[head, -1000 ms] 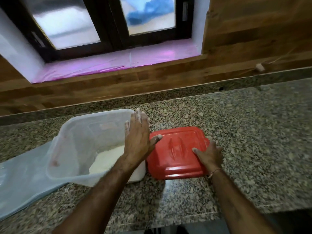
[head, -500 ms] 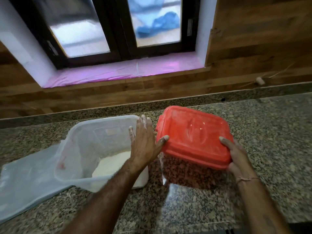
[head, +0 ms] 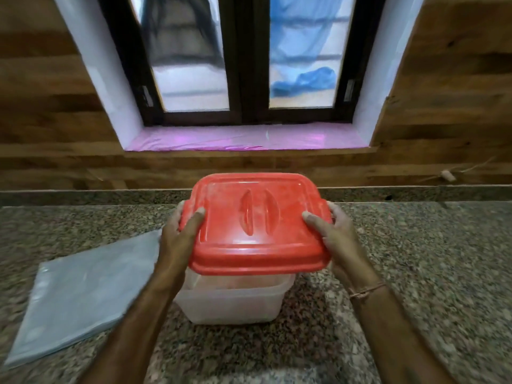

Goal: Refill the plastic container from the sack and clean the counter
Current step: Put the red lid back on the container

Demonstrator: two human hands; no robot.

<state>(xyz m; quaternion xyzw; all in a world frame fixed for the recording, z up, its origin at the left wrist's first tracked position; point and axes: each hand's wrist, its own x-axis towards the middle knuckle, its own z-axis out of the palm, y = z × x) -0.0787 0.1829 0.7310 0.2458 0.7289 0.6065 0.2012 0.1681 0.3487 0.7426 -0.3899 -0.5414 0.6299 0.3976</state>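
Gripping the red lid edges, both hands hold it atop the plastic container

Red lid, translucent whitish container, grey sack, speckled brown-grey granite counter, pink sill.

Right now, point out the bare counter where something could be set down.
Widest bare granite counter lies right of the right hand, running to the back ledge. A narrower strip runs behind the red lid. Left is crowded: the flat grey sack lies beside the plastic container and left hand.
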